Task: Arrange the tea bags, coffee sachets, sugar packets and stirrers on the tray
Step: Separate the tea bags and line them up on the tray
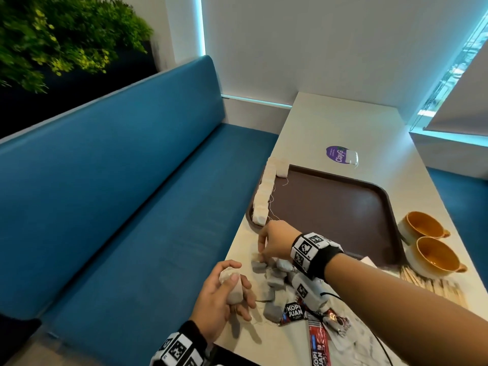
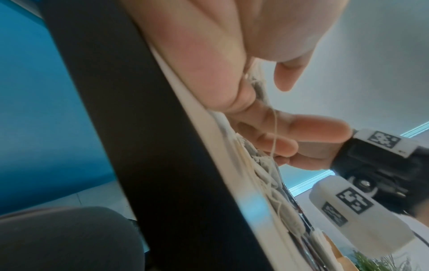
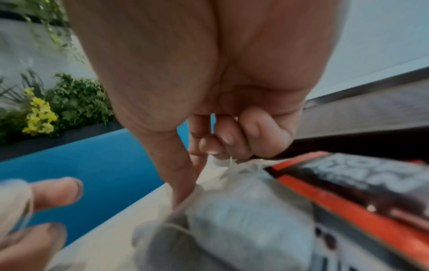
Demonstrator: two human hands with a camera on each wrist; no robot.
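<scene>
Head view: left hand (image 1: 224, 294) clamps a tea bag (image 1: 232, 287) at table edge; right hand (image 1: 274, 243) fingertips pinch into the loose bags (image 1: 274, 280) just short of the tray (image 1: 390, 207). Risk: strings tangle w/ neighbours, dragging extras off the edge.

Cool daylight comes in from the window strips (image 1: 449, 70) at the far right, leaving the white table (image 1: 343, 128) bright and the plants (image 1: 52, 40) dim. The head view bends straight lines near its edges. Both wrist views are smeared and soft, perhaps from motion.
</scene>
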